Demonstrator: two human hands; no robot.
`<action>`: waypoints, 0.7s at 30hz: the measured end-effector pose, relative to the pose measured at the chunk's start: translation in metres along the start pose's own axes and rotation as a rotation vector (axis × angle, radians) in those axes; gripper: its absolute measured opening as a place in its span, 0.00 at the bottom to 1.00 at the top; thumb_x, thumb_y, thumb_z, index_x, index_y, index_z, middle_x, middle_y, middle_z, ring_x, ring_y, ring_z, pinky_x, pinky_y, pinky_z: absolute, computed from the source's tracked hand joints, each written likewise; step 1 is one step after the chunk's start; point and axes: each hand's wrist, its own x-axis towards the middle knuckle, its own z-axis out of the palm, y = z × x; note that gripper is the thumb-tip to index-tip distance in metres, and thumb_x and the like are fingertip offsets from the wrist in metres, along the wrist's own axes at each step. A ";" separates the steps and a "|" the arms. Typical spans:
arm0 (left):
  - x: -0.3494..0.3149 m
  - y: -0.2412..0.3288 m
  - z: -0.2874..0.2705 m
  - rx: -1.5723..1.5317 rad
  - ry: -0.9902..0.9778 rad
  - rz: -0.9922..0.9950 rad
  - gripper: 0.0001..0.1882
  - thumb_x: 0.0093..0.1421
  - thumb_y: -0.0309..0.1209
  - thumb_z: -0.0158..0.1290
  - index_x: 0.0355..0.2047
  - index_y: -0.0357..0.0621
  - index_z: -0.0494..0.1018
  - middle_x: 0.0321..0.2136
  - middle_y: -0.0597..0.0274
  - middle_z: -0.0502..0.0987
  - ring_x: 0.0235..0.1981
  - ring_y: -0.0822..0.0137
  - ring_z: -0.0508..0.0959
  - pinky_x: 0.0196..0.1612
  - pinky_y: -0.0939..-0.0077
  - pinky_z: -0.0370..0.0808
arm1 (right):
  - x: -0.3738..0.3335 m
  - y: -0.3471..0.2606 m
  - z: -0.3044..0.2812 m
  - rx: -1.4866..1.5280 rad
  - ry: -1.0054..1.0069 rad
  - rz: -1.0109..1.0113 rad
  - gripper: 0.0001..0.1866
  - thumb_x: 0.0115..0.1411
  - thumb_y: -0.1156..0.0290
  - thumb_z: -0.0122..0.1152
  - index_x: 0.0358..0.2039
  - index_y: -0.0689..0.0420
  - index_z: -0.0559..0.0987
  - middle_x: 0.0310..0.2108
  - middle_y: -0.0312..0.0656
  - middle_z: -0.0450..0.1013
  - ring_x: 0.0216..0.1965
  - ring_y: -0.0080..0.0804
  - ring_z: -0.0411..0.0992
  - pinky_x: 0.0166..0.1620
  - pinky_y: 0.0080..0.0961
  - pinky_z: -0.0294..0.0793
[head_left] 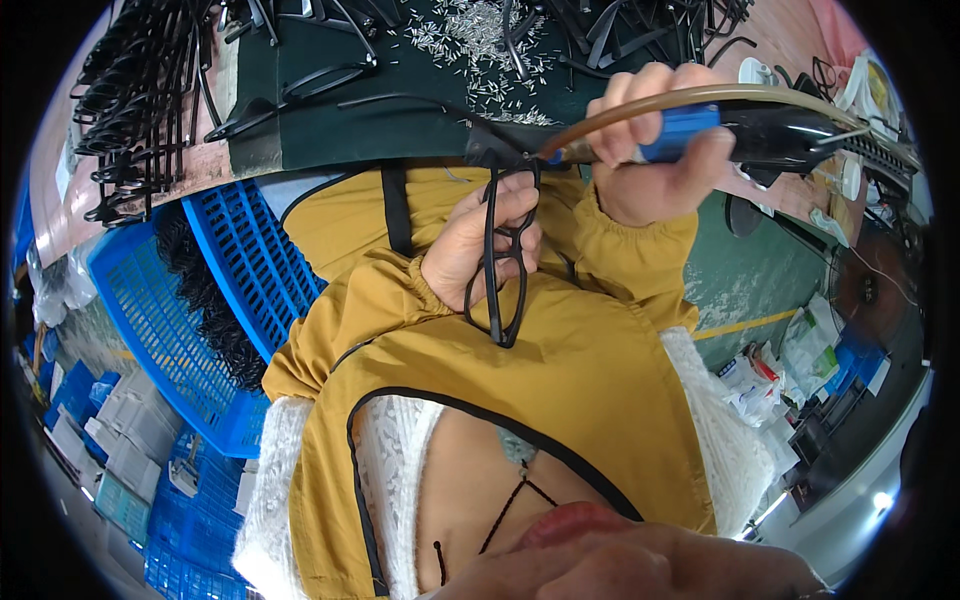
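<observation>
A black eyeglass frame point(494, 290) hangs lens rims downward in my left hand point(487, 232), whose fingers are closed round it just below the table edge. One black temple arm point(410, 98) stretches left over the dark green mat from the hinge end. My right hand point(655, 150) grips a power screwdriver point(770, 136) with a blue collar and black body, lying nearly level. Its tip meets the hinge area beside a small dark block point(490, 146) at the table edge; the exact contact is too small to tell. A brown tube point(700, 97) arches over the tool.
Small silver screw-like pieces point(475, 40) are heaped on the green mat point(330, 125). Loose black temple arms point(620, 40) lie at the far right, with stacked eyeglass frames point(120, 95) at the left. A blue basket point(130, 270) of black parts stands below, left of my lap.
</observation>
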 end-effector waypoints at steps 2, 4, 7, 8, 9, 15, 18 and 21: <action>0.002 0.000 -0.003 -0.018 -0.017 -0.015 0.18 0.66 0.40 0.59 0.52 0.52 0.69 0.22 0.66 0.76 0.21 0.69 0.78 0.24 0.79 0.75 | 0.000 0.004 0.003 -0.065 0.003 0.005 0.22 0.63 0.48 0.67 0.48 0.48 0.71 0.29 0.38 0.69 0.23 0.28 0.68 0.26 0.25 0.66; 0.006 0.001 -0.005 -0.019 -0.053 -0.023 0.17 0.66 0.40 0.59 0.51 0.53 0.69 0.22 0.66 0.76 0.20 0.70 0.77 0.24 0.79 0.74 | 0.000 0.010 0.004 -0.079 -0.008 0.009 0.22 0.63 0.50 0.68 0.47 0.49 0.71 0.29 0.38 0.68 0.23 0.28 0.68 0.26 0.24 0.66; 0.010 0.003 -0.004 -0.025 -0.083 -0.014 0.16 0.66 0.40 0.58 0.50 0.53 0.69 0.21 0.66 0.75 0.20 0.70 0.77 0.23 0.79 0.73 | -0.002 0.015 0.000 -0.095 -0.045 0.005 0.21 0.64 0.50 0.66 0.46 0.50 0.71 0.27 0.37 0.67 0.22 0.26 0.65 0.24 0.22 0.64; 0.010 0.003 -0.003 0.005 -0.034 -0.035 0.16 0.66 0.40 0.58 0.50 0.53 0.70 0.21 0.67 0.75 0.19 0.70 0.76 0.23 0.79 0.73 | -0.001 0.014 -0.002 -0.061 -0.102 0.006 0.21 0.65 0.49 0.65 0.46 0.50 0.71 0.27 0.37 0.67 0.22 0.26 0.64 0.24 0.22 0.63; 0.009 0.004 -0.001 0.012 -0.028 -0.022 0.15 0.67 0.41 0.56 0.51 0.53 0.70 0.20 0.67 0.73 0.19 0.70 0.75 0.22 0.79 0.70 | 0.001 0.014 -0.004 -0.029 -0.132 0.016 0.21 0.65 0.48 0.63 0.46 0.50 0.71 0.27 0.36 0.66 0.22 0.25 0.63 0.24 0.22 0.63; -0.007 0.012 0.006 0.218 0.137 0.012 0.21 0.71 0.46 0.47 0.57 0.48 0.72 0.20 0.63 0.72 0.19 0.67 0.73 0.23 0.76 0.69 | 0.049 0.005 -0.020 -0.078 0.143 -0.185 0.22 0.71 0.43 0.51 0.46 0.50 0.73 0.26 0.30 0.64 0.21 0.19 0.60 0.22 0.17 0.60; -0.017 0.029 0.009 0.184 -0.013 0.155 0.30 0.68 0.45 0.43 0.62 0.36 0.69 0.20 0.62 0.71 0.20 0.67 0.72 0.23 0.75 0.68 | 0.078 0.010 -0.029 -0.108 0.246 -0.264 0.15 0.71 0.48 0.55 0.40 0.46 0.75 0.23 0.30 0.65 0.18 0.20 0.60 0.19 0.17 0.57; -0.028 0.050 0.014 0.210 -0.052 0.325 0.38 0.60 0.41 0.48 0.65 0.24 0.62 0.31 0.59 0.71 0.34 0.62 0.74 0.35 0.77 0.73 | 0.085 0.006 -0.034 -0.088 0.281 -0.282 0.15 0.71 0.48 0.55 0.40 0.46 0.76 0.22 0.29 0.65 0.17 0.19 0.59 0.18 0.16 0.55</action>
